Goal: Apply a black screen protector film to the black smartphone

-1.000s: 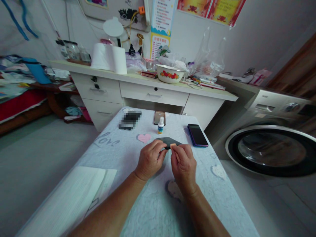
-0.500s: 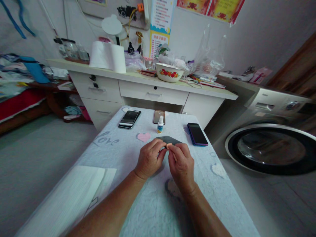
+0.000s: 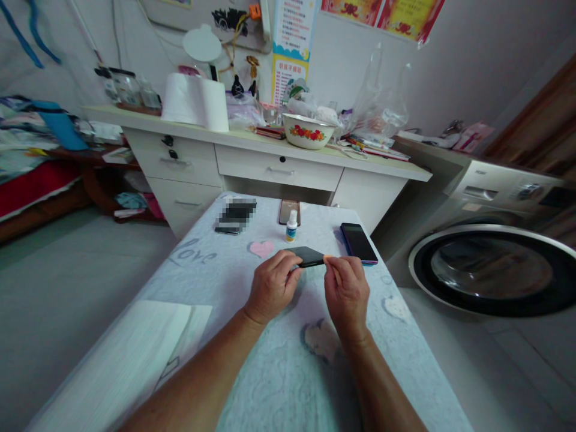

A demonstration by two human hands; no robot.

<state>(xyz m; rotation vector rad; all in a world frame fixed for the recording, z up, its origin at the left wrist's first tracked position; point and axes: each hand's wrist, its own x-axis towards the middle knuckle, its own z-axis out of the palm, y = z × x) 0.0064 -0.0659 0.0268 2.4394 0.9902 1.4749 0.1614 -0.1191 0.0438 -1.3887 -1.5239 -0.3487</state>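
Note:
A thin dark flat object, which looks like a phone (image 3: 308, 256), is held tilted above the cloth-covered table (image 3: 270, 384). My left hand (image 3: 273, 286) pinches its near left corner. My right hand (image 3: 347, 294) is closed at its right corner, fingertips together; a small orange-tan spot shows there, too small to make out. Beyond the object stands a small white-capped bottle (image 3: 291, 226) with a blue and yellow label. A brown phone or case (image 3: 289, 212) lies behind the bottle.
Another dark phone (image 3: 359, 243) lies on the table's right side. A pixelated dark item (image 3: 236, 216) is at the far left. White sheets (image 3: 135, 354) cover the near left. Behind stands a desk (image 3: 279, 166) with a flowered bowl (image 3: 309, 132); a washing machine (image 3: 495, 198) is at right.
My right hand has slid right, away from my left hand, along the near edge of the dark object. More of that edge now shows between my hands. My left hand has hardly moved.

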